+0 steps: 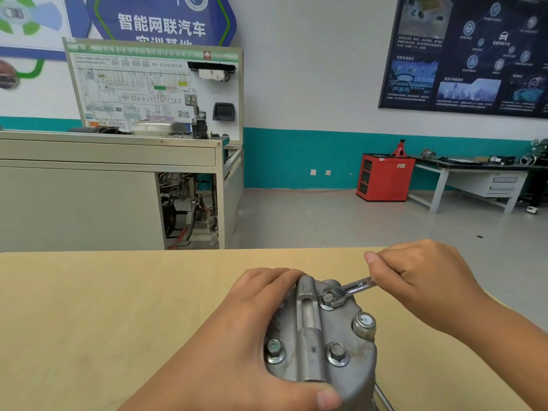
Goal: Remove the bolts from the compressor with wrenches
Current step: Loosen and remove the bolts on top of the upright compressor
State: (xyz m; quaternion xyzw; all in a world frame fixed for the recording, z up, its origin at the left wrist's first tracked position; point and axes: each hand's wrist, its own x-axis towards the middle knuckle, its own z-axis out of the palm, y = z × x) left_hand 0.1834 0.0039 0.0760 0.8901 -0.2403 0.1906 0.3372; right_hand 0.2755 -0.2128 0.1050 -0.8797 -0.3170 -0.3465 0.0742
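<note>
Head view, from the left: the pale wooden bench [89,321] carries the work, and the left hand [237,336] wraps the compressor [314,324], fingers curled over its far edge and thumb hooked under the near edge. The compressor stands at the near middle of the bench, its end cover facing up. It is a cast grey metal body, so I judge it heavy and rigid, with smooth flanks that could slip or twist under wrench torque. A wrap round the body, clear of the bolt heads, looks like the sound place to brace it.

Three flanged hex bolts show on the cover: the near-left bolt [275,350], the near-right bolt [337,353] and the far bolt [327,299]. A larger hex plug [364,321] sits at the right edge. The wrench [353,289], slim steel and stiff, has its head seated on the far bolt. The right hand [421,280] pinches the shank's outer end between thumb and curled fingers, where leverage is best.
</note>
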